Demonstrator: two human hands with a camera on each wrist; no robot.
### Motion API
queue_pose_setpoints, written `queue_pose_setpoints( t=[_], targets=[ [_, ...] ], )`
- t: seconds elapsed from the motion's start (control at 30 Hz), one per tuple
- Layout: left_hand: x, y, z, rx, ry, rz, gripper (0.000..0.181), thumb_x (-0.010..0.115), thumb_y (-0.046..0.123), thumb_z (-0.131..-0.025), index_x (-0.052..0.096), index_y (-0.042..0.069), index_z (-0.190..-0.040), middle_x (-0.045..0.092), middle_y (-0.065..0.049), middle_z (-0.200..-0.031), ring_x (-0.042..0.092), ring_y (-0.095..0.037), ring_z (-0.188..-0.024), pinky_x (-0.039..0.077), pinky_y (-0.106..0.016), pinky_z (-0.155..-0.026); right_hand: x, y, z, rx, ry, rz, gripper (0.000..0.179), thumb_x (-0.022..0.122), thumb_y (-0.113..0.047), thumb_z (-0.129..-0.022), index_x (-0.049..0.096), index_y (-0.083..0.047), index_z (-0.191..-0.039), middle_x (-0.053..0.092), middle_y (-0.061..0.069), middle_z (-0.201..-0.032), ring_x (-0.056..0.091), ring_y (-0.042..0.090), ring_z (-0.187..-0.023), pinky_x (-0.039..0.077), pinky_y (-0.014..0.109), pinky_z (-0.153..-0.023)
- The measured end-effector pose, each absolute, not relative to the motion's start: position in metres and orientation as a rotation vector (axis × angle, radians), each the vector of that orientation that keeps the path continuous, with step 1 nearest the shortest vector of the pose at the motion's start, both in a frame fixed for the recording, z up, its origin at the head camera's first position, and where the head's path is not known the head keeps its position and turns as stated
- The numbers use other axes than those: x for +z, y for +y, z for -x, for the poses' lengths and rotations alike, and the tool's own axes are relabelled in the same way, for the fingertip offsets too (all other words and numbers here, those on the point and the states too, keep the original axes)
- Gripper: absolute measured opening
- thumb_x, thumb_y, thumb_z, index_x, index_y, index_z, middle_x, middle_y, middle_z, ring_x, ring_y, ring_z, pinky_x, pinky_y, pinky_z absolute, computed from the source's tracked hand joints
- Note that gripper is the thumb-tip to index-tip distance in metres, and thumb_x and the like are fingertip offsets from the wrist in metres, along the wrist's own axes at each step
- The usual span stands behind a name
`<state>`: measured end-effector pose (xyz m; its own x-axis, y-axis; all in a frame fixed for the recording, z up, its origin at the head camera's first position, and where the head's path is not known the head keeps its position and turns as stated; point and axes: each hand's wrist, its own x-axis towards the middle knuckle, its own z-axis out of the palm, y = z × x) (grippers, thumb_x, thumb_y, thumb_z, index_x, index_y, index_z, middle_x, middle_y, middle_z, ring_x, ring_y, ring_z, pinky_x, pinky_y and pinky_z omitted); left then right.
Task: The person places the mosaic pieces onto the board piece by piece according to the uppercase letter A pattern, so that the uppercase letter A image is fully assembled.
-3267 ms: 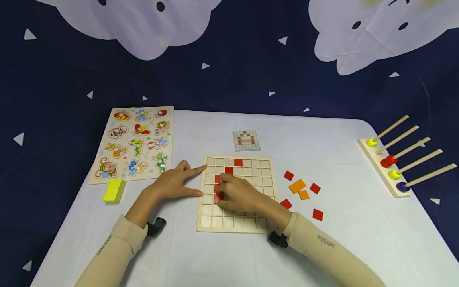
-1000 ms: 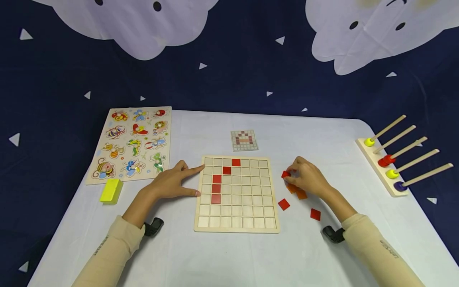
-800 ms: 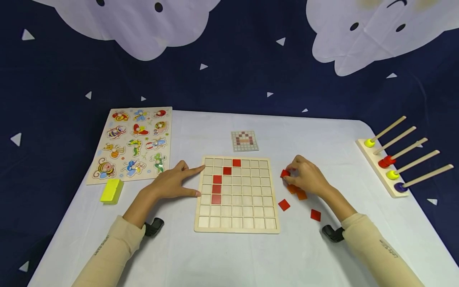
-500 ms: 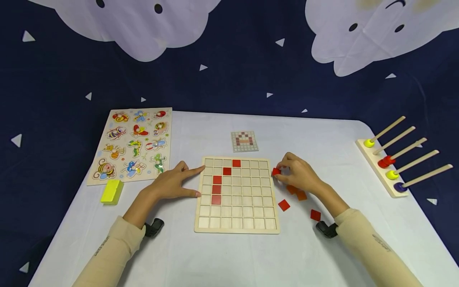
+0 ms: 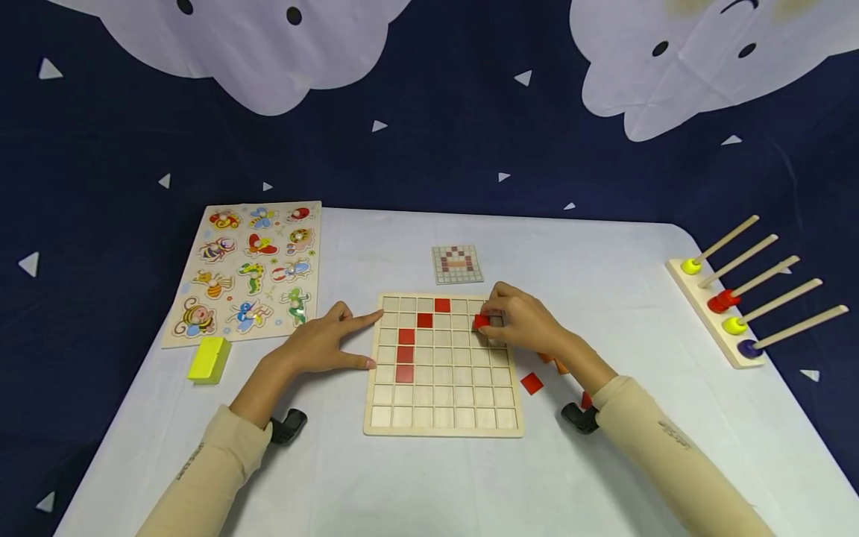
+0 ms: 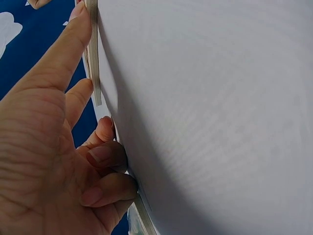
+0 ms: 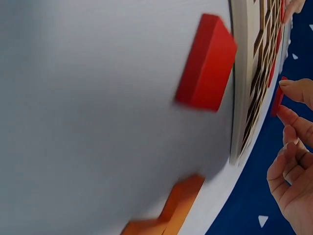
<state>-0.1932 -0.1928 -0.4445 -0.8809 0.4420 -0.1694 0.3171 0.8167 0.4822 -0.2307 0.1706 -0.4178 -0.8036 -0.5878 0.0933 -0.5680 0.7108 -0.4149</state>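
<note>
A wooden grid board (image 5: 443,432) lies on the white table with several red square tiles (image 5: 405,354) set in its cells. Over the board's upper right part, my right hand (image 5: 526,321) pinches another red square tile (image 5: 480,321) between thumb and fingers. In the right wrist view that pinched tile (image 7: 277,100) is held up on edge, apart from the board. My left hand (image 5: 325,339) rests at the board's left side. Its straight forefinger and thumb touch the edge, and the other fingers curl against the table in the left wrist view.
Loose red tiles (image 5: 532,383) and orange tiles (image 5: 561,365) lie right of the board, partly hidden by the right arm. A pattern card (image 5: 458,264) sits behind it. Farther out are an insect puzzle (image 5: 248,272), a yellow block (image 5: 209,359) and a peg stacker (image 5: 714,313).
Earlier my right hand was at the board's left columns, then went to the loose tiles at the right. It has since carried a red tile leftward over the board. My left hand stays put.
</note>
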Motion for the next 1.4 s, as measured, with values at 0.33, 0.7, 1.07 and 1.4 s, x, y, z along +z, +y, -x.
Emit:
queue_pose_setpoints(
  t=[0.33,0.7,1.07,1.4],
  targets=[
    [-0.445,-0.193,0.194,0.662,2.730,-0.579,0.088,0.079,0.058,-0.075,0.042,0.033,-0.151,0.042,-0.003,-0.098,0.037,-0.016,-0.065,0.030,-0.030,-0.057,-0.422,0.151,0.237,-0.652,2.831,1.063,0.022,0.081,-0.019,-0.082,0.076,-0.005,-0.098,0.057,0.001,-0.093,0.053,0.014,-0.082,0.048,0.034,-0.074],
    [-0.446,-0.193,0.194,0.667,2.733,-0.588,0.087,0.079,0.058,-0.076,0.042,0.034,-0.151,0.042,-0.002,-0.098,0.037,-0.016,-0.065,0.030,-0.030,-0.057,-0.425,0.139,0.241,-0.613,2.813,1.069,0.021,0.081,-0.020,-0.084,0.077,-0.006,-0.098,0.058,0.001,-0.096,0.059,0.016,-0.090,0.052,0.038,-0.082],
    [-0.446,-0.193,0.194,0.672,2.728,-0.585,0.088,0.079,0.059,-0.075,0.042,0.034,-0.151,0.043,-0.002,-0.099,0.037,-0.016,-0.065,0.031,-0.030,-0.058,-0.426,0.139,0.243,-0.603,2.811,1.076,0.023,0.080,-0.020,-0.085,0.077,-0.005,-0.102,0.060,0.003,-0.096,0.057,0.017,-0.088,0.051,0.036,-0.080],
    [-0.445,-0.194,0.194,0.678,2.728,-0.593,0.087,0.079,0.057,-0.076,0.042,0.032,-0.151,0.042,-0.003,-0.099,0.038,-0.016,-0.066,0.031,-0.030,-0.058,-0.426,0.137,0.242,-0.631,2.813,0.988,0.019,0.081,-0.021,-0.083,0.078,-0.007,-0.096,0.059,0.002,-0.093,0.054,0.015,-0.083,0.050,0.035,-0.076]
  ],
)
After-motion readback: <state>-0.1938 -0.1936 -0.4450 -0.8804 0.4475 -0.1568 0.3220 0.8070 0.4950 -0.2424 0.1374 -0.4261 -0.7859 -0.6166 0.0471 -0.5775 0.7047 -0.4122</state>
